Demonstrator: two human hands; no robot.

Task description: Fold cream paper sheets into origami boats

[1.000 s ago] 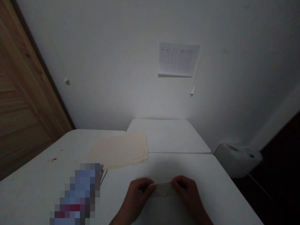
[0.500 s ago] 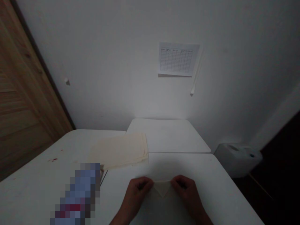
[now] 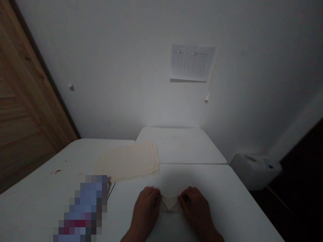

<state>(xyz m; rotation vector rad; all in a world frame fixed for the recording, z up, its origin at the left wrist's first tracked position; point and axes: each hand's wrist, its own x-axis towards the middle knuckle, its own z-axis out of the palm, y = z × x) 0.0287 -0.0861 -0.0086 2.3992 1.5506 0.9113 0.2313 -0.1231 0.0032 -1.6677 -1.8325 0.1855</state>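
A pale sheet (image 3: 171, 204) lies on the white table (image 3: 227, 198) close in front of me, its top folded down into a small triangle. My left hand (image 3: 145, 210) presses on its left side with fingers bent onto the fold. My right hand (image 3: 194, 208) presses on its right side the same way. Both hands touch the sheet, and the triangle's point shows between them. Much of the sheet is hidden under my hands and blends with the table.
A stack of cream sheets (image 3: 128, 161) lies behind and to the left. A pixelated object (image 3: 83, 210) stands at the left. A wooden door (image 3: 22, 111), a wall chart (image 3: 190, 63) and a white container (image 3: 254, 168) right of the table.
My hands have come closer together and lowered the sheet's top edge flat onto the table. The folded triangle looks smaller and pressed down.
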